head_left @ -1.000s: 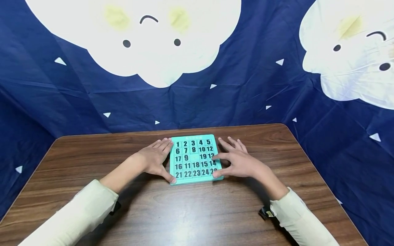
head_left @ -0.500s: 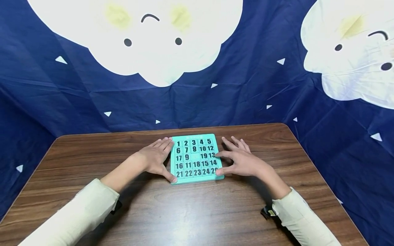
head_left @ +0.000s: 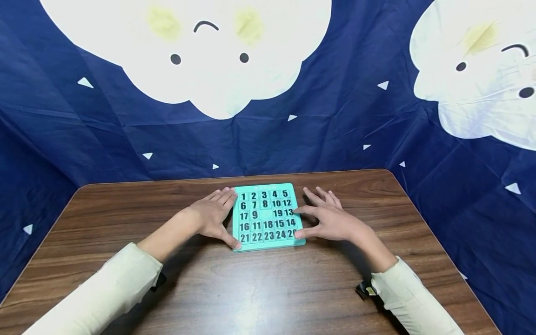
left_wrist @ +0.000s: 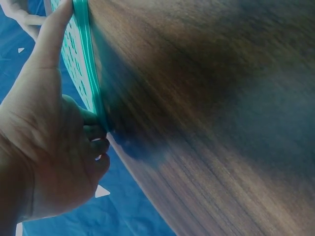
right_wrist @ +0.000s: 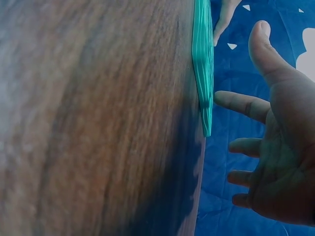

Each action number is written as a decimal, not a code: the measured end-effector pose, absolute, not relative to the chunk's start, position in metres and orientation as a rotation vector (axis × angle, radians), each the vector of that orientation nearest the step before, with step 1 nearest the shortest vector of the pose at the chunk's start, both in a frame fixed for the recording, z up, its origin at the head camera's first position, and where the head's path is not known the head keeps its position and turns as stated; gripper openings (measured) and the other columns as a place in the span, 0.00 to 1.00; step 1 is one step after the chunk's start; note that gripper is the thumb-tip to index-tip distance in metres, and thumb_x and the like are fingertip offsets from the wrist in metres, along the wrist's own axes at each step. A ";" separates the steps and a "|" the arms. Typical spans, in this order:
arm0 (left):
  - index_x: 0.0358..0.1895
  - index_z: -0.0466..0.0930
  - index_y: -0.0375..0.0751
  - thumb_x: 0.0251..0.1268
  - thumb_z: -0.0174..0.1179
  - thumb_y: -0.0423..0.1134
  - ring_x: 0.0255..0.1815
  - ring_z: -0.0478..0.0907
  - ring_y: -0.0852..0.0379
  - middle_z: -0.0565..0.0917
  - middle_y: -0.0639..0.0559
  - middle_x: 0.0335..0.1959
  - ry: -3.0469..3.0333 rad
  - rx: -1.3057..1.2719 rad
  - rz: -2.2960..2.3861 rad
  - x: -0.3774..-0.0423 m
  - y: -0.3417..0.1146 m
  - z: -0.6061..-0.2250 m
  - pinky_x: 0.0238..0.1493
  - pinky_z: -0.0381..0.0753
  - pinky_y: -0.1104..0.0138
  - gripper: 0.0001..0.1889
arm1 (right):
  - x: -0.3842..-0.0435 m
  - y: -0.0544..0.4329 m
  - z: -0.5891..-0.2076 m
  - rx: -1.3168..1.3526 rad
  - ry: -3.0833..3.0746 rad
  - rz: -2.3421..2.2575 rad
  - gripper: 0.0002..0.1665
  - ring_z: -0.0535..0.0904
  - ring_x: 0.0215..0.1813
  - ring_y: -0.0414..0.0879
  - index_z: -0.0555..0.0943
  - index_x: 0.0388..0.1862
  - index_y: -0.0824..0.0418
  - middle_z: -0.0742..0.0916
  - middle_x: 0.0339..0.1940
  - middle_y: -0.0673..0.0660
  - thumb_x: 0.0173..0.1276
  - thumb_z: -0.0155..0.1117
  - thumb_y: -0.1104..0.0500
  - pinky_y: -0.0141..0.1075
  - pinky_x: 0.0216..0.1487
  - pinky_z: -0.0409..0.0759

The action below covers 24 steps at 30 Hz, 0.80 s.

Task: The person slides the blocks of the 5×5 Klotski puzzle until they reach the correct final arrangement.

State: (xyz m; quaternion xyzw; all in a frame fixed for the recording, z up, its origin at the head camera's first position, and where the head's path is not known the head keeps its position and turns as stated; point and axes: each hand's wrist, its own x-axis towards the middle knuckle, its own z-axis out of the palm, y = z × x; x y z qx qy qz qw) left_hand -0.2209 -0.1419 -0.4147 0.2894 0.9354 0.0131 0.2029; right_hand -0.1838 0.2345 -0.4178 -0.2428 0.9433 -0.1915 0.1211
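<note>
A turquoise number slide puzzle lies flat on the wooden table, its numbered tiles surrounding one vacant slot in the third row. Along its left side, my left hand holds the frame, thumb on the near corner and fingers at the far left edge. In the left wrist view, the fingers bend against the puzzle's side. My right hand hovers at the right side with spread fingers. Its index fingertip is right by tile 13, and its thumb overlaps tile 20 in the head view.
The brown wooden table extends around the puzzle, with glare near its front. A dark blue cloth printed with white clouds and triangles hangs behind and beside it. Dark straps show under the pale sleeves.
My right hand has drawn back slightly to the right, its index fingertip moving off tile 13 toward the frame. The left hand keeps its hold, and the tiles stay in the same arrangement.
</note>
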 end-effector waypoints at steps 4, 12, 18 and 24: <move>0.93 0.40 0.29 0.51 0.70 0.88 0.98 0.39 0.34 0.41 0.31 0.96 2.605 0.799 0.041 -0.221 -0.143 -0.416 0.99 0.41 0.42 0.84 | -0.184 0.235 -0.419 -0.710 2.749 -0.565 0.45 0.42 0.96 0.76 0.85 0.78 0.43 0.57 0.97 0.66 0.69 0.77 0.24 0.79 0.92 0.36; 0.93 0.40 0.28 0.51 0.70 0.88 0.98 0.39 0.34 0.41 0.31 0.96 2.604 0.791 0.047 -0.221 -0.142 -0.416 0.99 0.41 0.42 0.84 | -0.183 0.226 -0.421 -0.761 2.727 -0.570 0.47 0.41 0.96 0.75 0.81 0.83 0.40 0.55 0.97 0.65 0.69 0.77 0.26 0.79 0.92 0.35; 0.93 0.40 0.28 0.51 0.71 0.88 0.98 0.39 0.33 0.41 0.30 0.96 2.609 0.793 0.049 -0.221 -0.143 -0.416 0.99 0.41 0.43 0.84 | -0.186 0.207 -0.419 -0.801 2.724 -0.525 0.46 0.39 0.97 0.74 0.82 0.82 0.39 0.53 0.98 0.65 0.69 0.77 0.26 0.77 0.93 0.33; 0.93 0.39 0.29 0.51 0.70 0.88 0.98 0.39 0.33 0.41 0.31 0.96 2.605 0.782 0.050 -0.221 -0.143 -0.415 0.99 0.41 0.42 0.84 | -0.193 0.188 -0.418 -0.876 2.682 -0.437 0.46 0.37 0.97 0.75 0.80 0.84 0.37 0.52 0.98 0.65 0.70 0.76 0.25 0.78 0.92 0.33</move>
